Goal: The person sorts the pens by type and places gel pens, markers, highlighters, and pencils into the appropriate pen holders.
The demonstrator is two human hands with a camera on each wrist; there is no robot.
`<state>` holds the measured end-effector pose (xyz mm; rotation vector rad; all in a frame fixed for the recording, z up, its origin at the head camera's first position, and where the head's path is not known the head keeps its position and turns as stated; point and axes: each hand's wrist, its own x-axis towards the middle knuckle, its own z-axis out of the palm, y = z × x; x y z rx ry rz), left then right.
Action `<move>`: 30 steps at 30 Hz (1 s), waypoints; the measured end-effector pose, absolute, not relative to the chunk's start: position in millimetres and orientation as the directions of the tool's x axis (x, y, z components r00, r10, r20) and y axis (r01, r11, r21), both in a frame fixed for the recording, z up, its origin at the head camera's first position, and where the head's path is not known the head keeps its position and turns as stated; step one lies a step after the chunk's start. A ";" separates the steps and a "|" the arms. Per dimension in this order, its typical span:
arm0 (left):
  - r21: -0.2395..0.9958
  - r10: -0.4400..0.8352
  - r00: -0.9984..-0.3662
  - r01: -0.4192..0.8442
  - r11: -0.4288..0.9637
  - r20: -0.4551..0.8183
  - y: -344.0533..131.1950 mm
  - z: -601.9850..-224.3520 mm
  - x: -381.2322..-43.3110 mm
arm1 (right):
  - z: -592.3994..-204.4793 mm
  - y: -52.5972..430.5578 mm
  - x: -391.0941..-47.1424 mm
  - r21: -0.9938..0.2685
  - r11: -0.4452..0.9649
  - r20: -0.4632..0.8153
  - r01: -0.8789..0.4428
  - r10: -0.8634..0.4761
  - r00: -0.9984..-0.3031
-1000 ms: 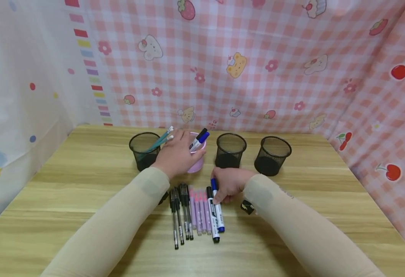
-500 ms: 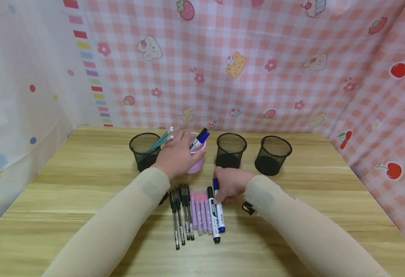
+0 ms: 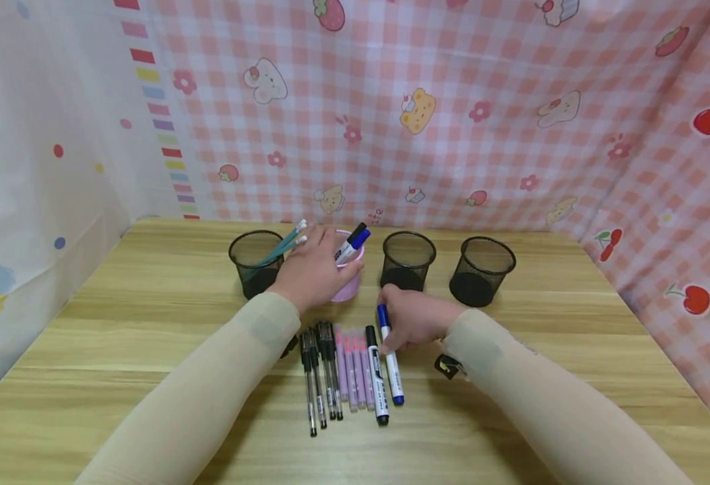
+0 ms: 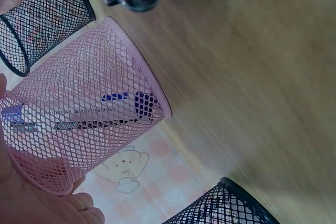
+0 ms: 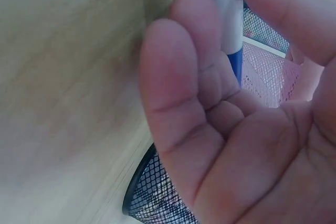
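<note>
In the head view, my left hand (image 3: 312,273) grips the pink mesh pen cup (image 3: 347,291) near its rim. A black-capped marker (image 3: 357,233) and a blue-capped one (image 3: 360,239) stand tilted inside that cup. My right hand (image 3: 420,316) pinches a blue-capped whiteboard marker (image 3: 394,369) between thumb and fingers; its white barrel (image 5: 227,19) also shows in the right wrist view. Just left of it lies a black-capped whiteboard marker (image 3: 377,380). Pink-purple pens (image 3: 353,377) and clear pens with black caps (image 3: 314,384) lie side by side further left.
A black mesh cup (image 3: 252,269) holding teal pencils (image 3: 283,248) stands left of the pink cup. Two more black mesh cups, a nearer one (image 3: 408,259) and a far-right one (image 3: 482,273), stand to its right. A checked cloth (image 3: 355,155) hangs behind the wooden table (image 3: 549,323).
The blue-capped marker in my right hand has shifted slightly right, away from the black-capped marker, and its cap end is a little higher. My left hand stays on the pink cup.
</note>
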<state>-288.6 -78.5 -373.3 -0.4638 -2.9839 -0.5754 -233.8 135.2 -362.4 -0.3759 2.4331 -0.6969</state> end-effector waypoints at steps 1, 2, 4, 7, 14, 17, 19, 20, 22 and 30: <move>0.354 0.279 -0.952 0.305 0.884 0.123 -78.5 -373.0 -288.5 | -362.7 136.7 -234.1 -0.569 0.816 -0.445 -0.105 -0.413 -0.795; 0.354 0.277 -0.953 0.303 0.885 0.124 -78.4 -372.9 -288.5 | -362.9 138.1 -234.4 -0.584 0.805 -0.437 -0.105 -0.420 -0.795; 0.354 0.276 -0.954 0.301 0.886 0.121 -78.4 -372.2 -288.0 | -363.3 140.4 -235.3 -0.602 0.791 -0.419 -0.112 -0.432 -0.799; 0.355 0.274 -0.955 0.298 0.886 0.117 -78.3 -371.8 -287.6 | -365.0 143.3 -237.1 -0.622 0.774 -0.399 -0.119 -0.444 -0.802; 0.356 0.276 -0.955 0.296 0.886 0.108 -78.2 -370.8 -285.7 | -362.7 147.1 -236.4 -0.661 0.734 -0.320 -0.157 -0.464 -0.826; 0.358 0.273 -0.956 0.294 0.886 0.108 -78.1 -369.7 -285.2 | -360.4 148.6 -235.0 -0.669 0.719 -0.273 -0.188 -0.473 -0.837; 0.358 0.272 -0.956 0.293 0.886 0.108 -78.0 -369.7 -285.3 | -358.7 149.7 -234.5 -0.674 0.713 -0.250 -0.195 -0.468 -0.848; 0.358 0.274 -0.956 0.294 0.886 0.107 -78.0 -369.9 -285.5 | -357.7 150.3 -234.4 -0.682 0.704 -0.239 -0.195 -0.467 -0.851; 0.357 0.272 -0.956 0.293 0.887 0.108 -78.1 -370.1 -285.7 | -355.7 151.8 -234.8 -0.704 0.684 -0.218 -0.190 -0.463 -0.859; 0.357 0.264 -0.959 0.283 0.890 0.101 -78.4 -370.2 -286.0 | -352.5 152.3 -236.7 -0.814 0.549 -0.096 -0.188 -0.447 -0.890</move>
